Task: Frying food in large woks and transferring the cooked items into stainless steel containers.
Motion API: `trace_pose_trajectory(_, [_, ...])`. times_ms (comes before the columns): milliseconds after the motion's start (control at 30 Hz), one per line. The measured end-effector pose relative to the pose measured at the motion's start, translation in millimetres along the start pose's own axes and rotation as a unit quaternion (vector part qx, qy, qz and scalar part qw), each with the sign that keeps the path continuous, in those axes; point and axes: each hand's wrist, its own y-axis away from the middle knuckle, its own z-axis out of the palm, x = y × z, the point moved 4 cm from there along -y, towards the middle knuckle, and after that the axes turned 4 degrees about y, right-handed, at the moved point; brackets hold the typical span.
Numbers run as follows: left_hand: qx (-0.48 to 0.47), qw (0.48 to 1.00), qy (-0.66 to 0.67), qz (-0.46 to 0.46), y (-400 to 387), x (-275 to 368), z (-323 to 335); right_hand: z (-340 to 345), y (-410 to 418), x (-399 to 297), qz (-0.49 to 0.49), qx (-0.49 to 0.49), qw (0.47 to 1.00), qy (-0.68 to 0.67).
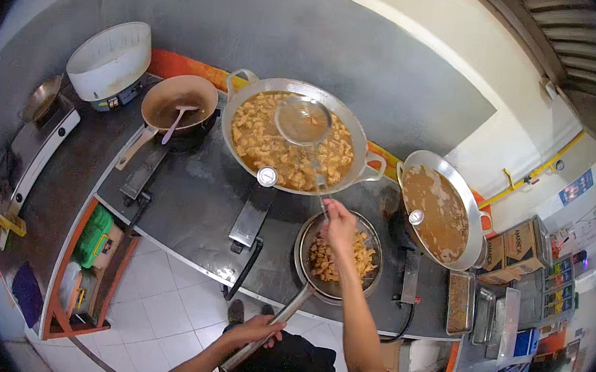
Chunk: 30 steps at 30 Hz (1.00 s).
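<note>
My left hand (255, 330) is shut on the long metal handle of a large strainer (297, 297), whose round basket rests over a metal bowl or pot at the counter's front. Browned fried pieces (331, 260) lie in that basket. Above it, my right hand (338, 225) grips the handle of a wire skimmer (303, 121). The skimmer's round mesh head is over a wide two-handled wok (365, 138), with a few bits on it. Many golden pieces (265, 139) fry in oil in this wok; whether the mesh touches the oil I cannot tell.
Right of me stands a second wok (476, 226) of foamy brown liquid. To the left are a brown pan (199, 91) with a spatula (176, 124) and a white round vessel (106, 68). Metal trays (460, 306) and cardboard boxes (517, 250) stand at the right. Burner hoses hang off the counter's front edge.
</note>
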Motion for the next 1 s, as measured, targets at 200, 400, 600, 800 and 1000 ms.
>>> trace_pose_trajectory(200, [-0.075, 0.97, 0.21, -0.098, -27.6, 12.8, 1.2, -55.0, 14.1, -18.4, 0.139, -0.092, 0.986, -0.025])
trace_pose_trajectory(400, [-0.052, 0.998, 0.017, -0.035, -29.5, 29.3, 20.2, -120.9, 39.9, -19.5, 0.119, -0.057, 0.991, 0.015])
trace_pose_trajectory(600, [-0.003, 0.999, 0.02, -0.032, 32.2, 43.4, 52.2, -219.4, 77.0, -18.7, 0.019, 0.003, 0.987, 0.162])
trace_pose_trajectory(800, [0.086, 0.996, 0.008, -0.026, 109.0, 36.9, 101.7, -298.5, 96.5, -2.0, -0.197, 0.059, 0.912, 0.356])
trace_pose_trajectory(1000, [0.171, 0.982, 0.073, -0.038, 144.0, 16.9, 159.3, -370.3, 104.9, 92.3, -0.316, 0.015, 0.794, 0.519])
